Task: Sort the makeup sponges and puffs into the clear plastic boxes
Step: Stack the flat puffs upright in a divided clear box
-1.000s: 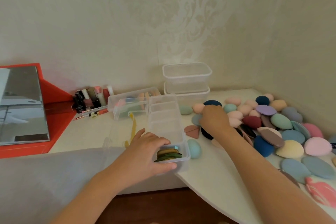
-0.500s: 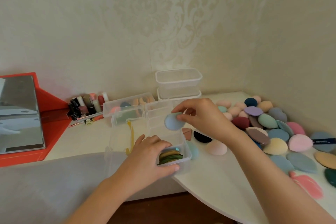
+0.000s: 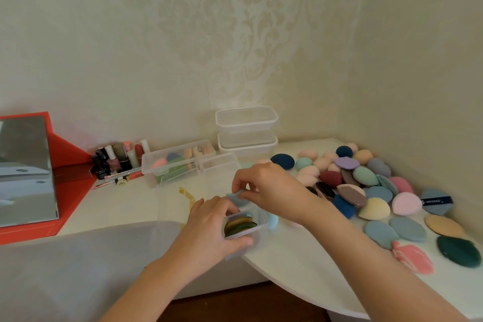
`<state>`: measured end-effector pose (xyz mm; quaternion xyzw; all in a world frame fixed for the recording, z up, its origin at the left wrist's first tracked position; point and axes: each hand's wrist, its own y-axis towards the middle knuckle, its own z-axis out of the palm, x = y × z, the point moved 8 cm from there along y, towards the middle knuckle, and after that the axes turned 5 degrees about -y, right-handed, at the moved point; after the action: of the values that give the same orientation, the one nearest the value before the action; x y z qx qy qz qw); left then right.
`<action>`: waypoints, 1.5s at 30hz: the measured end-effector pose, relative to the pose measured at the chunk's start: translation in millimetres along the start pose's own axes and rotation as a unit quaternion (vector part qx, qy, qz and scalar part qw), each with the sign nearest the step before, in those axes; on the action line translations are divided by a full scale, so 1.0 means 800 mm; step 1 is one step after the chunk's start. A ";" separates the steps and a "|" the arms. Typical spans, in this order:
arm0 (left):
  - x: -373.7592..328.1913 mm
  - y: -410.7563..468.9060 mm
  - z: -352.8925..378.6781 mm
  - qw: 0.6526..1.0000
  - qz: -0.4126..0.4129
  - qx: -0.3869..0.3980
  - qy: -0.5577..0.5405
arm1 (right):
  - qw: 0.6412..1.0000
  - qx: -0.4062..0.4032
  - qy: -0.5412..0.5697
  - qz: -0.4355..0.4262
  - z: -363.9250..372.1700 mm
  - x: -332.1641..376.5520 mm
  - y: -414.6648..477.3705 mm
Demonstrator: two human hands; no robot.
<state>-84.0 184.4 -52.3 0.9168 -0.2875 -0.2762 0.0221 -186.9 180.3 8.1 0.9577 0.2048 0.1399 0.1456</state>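
1. Hands first: the left hand [image 3: 206, 230] grips the near end of the divided box [image 3: 261, 219], thumb along its front wall. This probably keeps the light box from sliding on the surface [image 3: 300, 256], since that end hangs over the edge.
2. The right hand [image 3: 269, 185] pinches a pale blue puff [image 3: 235, 197] by its rim with the fingertips. It is held low over the box, just behind the nearest compartment.
3. That nearest compartment already holds a stack of green puffs [image 3: 239, 225] lying flat. The blue one seems meant for the next cell, so the colours stay apart.
4. The unsorted heap [image 3: 366, 191] of sponges and puffs lies to the right, within easy reach of the picking hand. Most of the job looks undone.
5. A second box [image 3: 177, 165] behind holds some sponges, and two empty tubs [image 3: 245, 123] stand stacked by the wall, likely kept for the bulkier pieces.
6. The puff is soft and thin, so it may fold as it goes down. Laying it flat would suit the narrow cell.
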 end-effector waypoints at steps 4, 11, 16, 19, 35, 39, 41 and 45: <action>0.002 -0.001 -0.001 1.000 0.008 -0.012 -0.009 | 0.999 0.048 0.010 0.011 0.019 0.002 0.002; 0.000 -0.004 -0.002 0.999 0.006 -0.048 -0.019 | 0.992 0.113 0.029 0.047 0.040 -0.004 0.001; -0.008 -0.005 0.000 0.999 -0.021 -0.029 0.015 | 0.994 0.089 0.018 0.062 0.028 -0.006 -0.005; -0.013 -0.003 0.007 0.997 -0.003 -0.006 0.073 | 0.994 0.033 0.046 0.090 -0.007 -0.019 -0.018; -0.019 0.007 0.019 0.987 0.025 0.039 0.151 | 0.855 0.154 -0.175 0.463 -0.065 -0.214 -0.219; -0.018 0.007 0.021 0.987 0.026 0.035 0.156 | 0.852 0.167 -0.160 0.470 -0.044 -0.210 -0.234; -0.018 0.007 0.021 0.986 0.026 0.037 0.159 | 0.846 0.178 -0.148 0.481 -0.038 -0.210 -0.237; -0.017 0.008 0.022 0.986 0.023 0.034 0.163 | 0.865 0.150 -0.122 0.463 -0.041 -0.211 -0.232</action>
<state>-106.0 188.3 -59.3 0.9430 -0.3103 -0.1122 0.0437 -410.9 276.6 -59.8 0.9621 -0.2637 0.0406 -0.0572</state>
